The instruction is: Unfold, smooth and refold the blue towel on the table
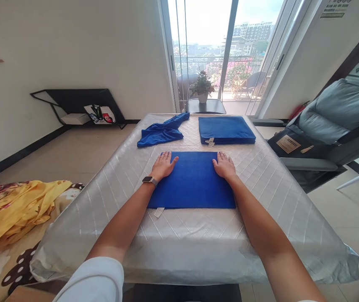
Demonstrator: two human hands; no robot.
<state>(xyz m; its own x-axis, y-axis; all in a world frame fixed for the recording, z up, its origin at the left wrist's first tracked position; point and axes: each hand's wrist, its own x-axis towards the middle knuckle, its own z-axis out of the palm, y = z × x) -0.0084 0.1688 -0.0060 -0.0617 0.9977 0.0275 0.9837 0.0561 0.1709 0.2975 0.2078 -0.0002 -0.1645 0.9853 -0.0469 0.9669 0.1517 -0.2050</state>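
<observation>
A folded blue cloth lies flat on the table in front of me, its white tag sticking out at the near left edge. My left hand, a watch on its wrist, rests flat on the cloth's far left corner, fingers stretched out. On the far right corner lies my right hand, also flat with the fingers extended. Beyond them, a stack of folded blue cloths sits at the back right, with tags at its near edge. A crumpled blue cloth is spread loosely at the back left.
A silvery quilted cover drapes over the table. Behind it, a potted plant stands on a chair by the glass door. A grey armchair with a dark bag is at the right. Yellow fabric lies at the lower left.
</observation>
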